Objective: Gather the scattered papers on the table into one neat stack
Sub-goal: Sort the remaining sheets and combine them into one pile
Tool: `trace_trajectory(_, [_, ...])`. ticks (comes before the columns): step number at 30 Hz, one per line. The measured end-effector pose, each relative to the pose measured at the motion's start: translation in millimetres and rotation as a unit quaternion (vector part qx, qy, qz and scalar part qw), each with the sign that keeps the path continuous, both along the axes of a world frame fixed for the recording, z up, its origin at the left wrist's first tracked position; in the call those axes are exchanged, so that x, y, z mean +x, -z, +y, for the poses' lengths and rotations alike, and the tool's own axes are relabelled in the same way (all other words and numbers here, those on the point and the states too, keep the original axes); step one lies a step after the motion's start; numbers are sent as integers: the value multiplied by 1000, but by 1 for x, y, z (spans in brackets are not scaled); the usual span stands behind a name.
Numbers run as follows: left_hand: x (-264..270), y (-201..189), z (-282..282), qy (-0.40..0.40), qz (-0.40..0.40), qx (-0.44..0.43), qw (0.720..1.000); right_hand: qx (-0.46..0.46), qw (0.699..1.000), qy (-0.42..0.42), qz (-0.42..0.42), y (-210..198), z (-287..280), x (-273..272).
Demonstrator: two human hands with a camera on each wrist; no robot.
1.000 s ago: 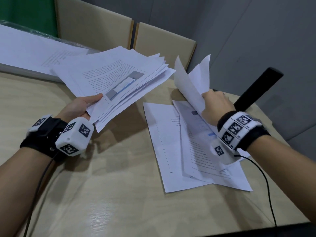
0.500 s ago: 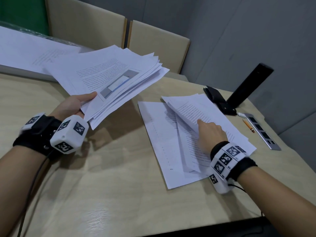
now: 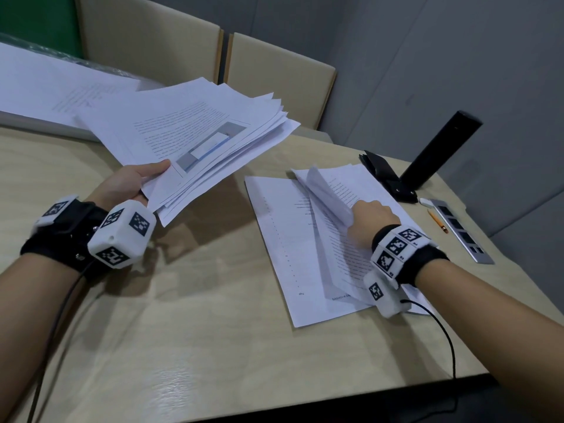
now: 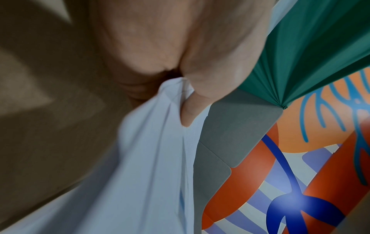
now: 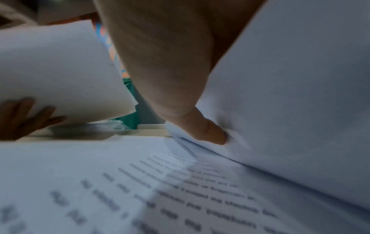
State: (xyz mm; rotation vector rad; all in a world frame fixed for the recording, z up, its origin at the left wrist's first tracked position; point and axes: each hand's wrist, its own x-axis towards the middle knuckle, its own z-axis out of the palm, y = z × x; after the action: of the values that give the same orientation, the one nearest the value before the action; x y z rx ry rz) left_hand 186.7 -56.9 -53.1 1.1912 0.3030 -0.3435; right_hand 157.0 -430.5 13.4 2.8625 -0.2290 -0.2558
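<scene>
My left hand (image 3: 143,181) grips a fanned stack of printed papers (image 3: 201,138) by its near corner and holds it above the table's left half; in the left wrist view the thumb (image 4: 192,110) pinches that stack (image 4: 152,166). Several loose sheets (image 3: 290,239) lie overlapping on the table at the right. My right hand (image 3: 366,221) rests on them and pinches a curled sheet (image 3: 326,193), lifting its edge. In the right wrist view the thumb (image 5: 206,128) presses into the lifted sheet (image 5: 290,110) over a printed page (image 5: 140,182).
A wooden table (image 3: 198,331) has its edge near me. A tall black cylinder (image 3: 439,148), a black case (image 3: 387,175), a pencil (image 3: 437,221) and a grey strip (image 3: 460,233) sit at the far right. More papers (image 3: 45,83) lie far left. Two beige chairs (image 3: 274,68) stand behind.
My right hand set down the sheets it held up a second ago, moved toward me over the loose pile, and now lifts a sheet's edge. The left hand holds its stack steady.
</scene>
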Motion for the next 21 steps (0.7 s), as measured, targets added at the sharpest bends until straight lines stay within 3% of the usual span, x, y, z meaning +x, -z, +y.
trace_trajectory(5, [0,0,3,-16,4,11,1000,63,997,31,19,1,-2,0])
trace_trajectory(9, [0,-1,3,-2,5,27,1000,204,973,74,73,-7,-7,6])
trace_trajectory(12, [-1,-1,4,6,9,20,1000,273,953,134,8,-25,-31,21])
trace_trajectory(17, [0,-2,5,15,5,20,1000,264,946,178,-62,-24,-119,50])
trace_trajectory(19, [2,2,4,24,7,11,1000,310,921,221,-89,-7,-163,59])
trace_trajectory(21, [2,1,3,41,17,-4,999,389,880,257,-92,-10,-153,46])
